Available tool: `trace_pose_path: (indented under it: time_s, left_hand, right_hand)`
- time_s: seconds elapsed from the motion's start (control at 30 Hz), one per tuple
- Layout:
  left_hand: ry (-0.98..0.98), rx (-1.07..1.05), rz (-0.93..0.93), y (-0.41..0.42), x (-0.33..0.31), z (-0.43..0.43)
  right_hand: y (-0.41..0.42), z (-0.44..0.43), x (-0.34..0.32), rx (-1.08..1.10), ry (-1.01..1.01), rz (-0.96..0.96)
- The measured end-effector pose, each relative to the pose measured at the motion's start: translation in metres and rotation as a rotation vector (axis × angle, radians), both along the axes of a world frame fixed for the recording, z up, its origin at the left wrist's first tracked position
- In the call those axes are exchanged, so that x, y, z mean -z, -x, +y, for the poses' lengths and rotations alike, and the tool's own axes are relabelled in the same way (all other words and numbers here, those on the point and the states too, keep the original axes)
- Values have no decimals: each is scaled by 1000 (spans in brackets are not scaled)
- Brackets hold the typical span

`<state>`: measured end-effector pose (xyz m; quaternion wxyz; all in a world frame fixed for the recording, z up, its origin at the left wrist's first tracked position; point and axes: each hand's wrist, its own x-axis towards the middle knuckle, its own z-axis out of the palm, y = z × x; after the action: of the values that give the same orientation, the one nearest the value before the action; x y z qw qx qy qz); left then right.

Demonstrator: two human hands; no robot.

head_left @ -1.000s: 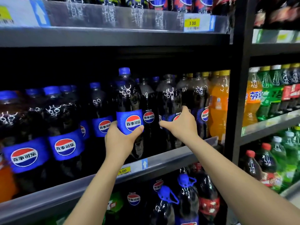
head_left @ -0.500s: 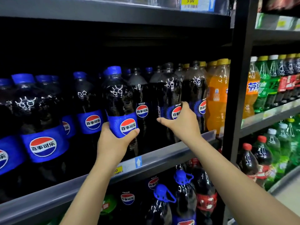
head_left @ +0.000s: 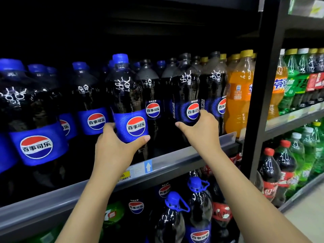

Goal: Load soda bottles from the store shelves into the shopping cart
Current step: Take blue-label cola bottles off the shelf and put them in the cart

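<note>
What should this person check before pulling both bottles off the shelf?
1. Left hand wrapped round the blue-capped cola bottle at its label: ok.
2. Right hand gripping the black-capped cola bottle: ok.
3. Caps on both bottles: ok.
4. Bottle bases clear of the shelf lip: cannot tell.
5. Shopping cart within reach: cannot tell, not in view.

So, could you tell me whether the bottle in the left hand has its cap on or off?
On: a blue cap tops the bottle gripped by the left hand.
</note>
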<state>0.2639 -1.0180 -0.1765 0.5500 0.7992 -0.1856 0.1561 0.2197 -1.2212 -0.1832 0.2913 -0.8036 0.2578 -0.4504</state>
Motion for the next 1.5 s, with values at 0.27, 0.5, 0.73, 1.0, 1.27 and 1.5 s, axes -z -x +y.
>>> trace_pose_path:
  time_s: [0.27, 0.5, 0.73, 1.0, 1.27, 1.5]
  left_hand:
    - [-11, -31, -6, -2, 2, -2]
    - [6, -28, -13, -1, 1, -3]
    - [14, -32, -31, -2, 4, -4]
    - [-103, -92, 125, 12, -11, -3]
    - [-733, -119, 289, 67, -80, 23]
    - [-995, -95, 443, 163, -203, 90]
  right_hand:
    - [3, 6, -5, 12, -1, 48]
    - [4, 0, -3, 12, 16, 37]
    - [3, -1, 8, 59, 40, 0]
    - [14, 15, 2, 129, 100, 193]
    - [78, 42, -85, -60, -33, 878]
    - [159, 109, -229, -297, 134, 1141]
